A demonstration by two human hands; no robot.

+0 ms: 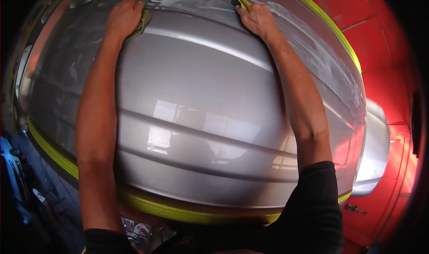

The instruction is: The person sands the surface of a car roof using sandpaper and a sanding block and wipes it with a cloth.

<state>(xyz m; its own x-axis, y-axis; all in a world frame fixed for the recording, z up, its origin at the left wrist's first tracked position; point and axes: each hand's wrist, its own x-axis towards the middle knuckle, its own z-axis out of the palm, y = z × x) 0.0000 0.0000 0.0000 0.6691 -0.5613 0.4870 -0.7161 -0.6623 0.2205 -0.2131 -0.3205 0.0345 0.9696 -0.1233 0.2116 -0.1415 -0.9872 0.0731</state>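
Beneath both arms spreads a silver car roof point(201, 79) with long raised ribs. My left hand point(124, 18), near the far left part of the roof, is closed on a green cloth point(145, 20) that hangs out past the fingers and lies against the panel. At the far right, my right hand point(258, 19) grips a thin yellow-and-black pad point(241, 1), held at a tilt near the surface. Whitish, wet-looking smears point(192, 0) streak the panel between and beyond the hands.
Yellow-green tape point(178, 213) borders the roof along its near and right edges. To the right stand a silver rounded car part point(373, 149) and red painted panels point(375, 44). Blurred items point(18, 158) sit at lower left.
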